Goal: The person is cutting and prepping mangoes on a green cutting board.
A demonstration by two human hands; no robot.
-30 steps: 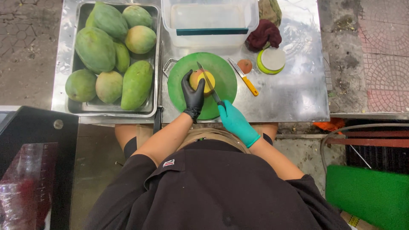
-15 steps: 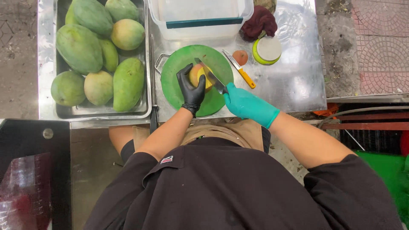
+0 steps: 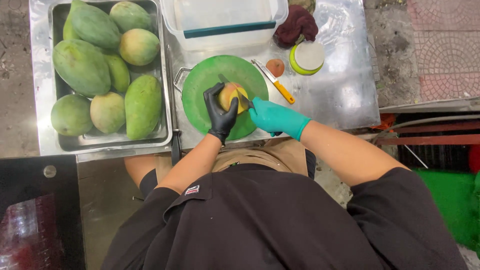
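Two gloved hands work one mango [image 3: 231, 95] on the green cutting board [image 3: 200, 100]: your left hand [image 3: 220, 112] clamps the fruit from its near side, your right hand [image 3: 272, 117] closes around the knife [image 3: 239, 95], whose blade crosses the mango. Slicing appears underway; judge the next stroke clear of your left fingertips [image 3: 216, 90].
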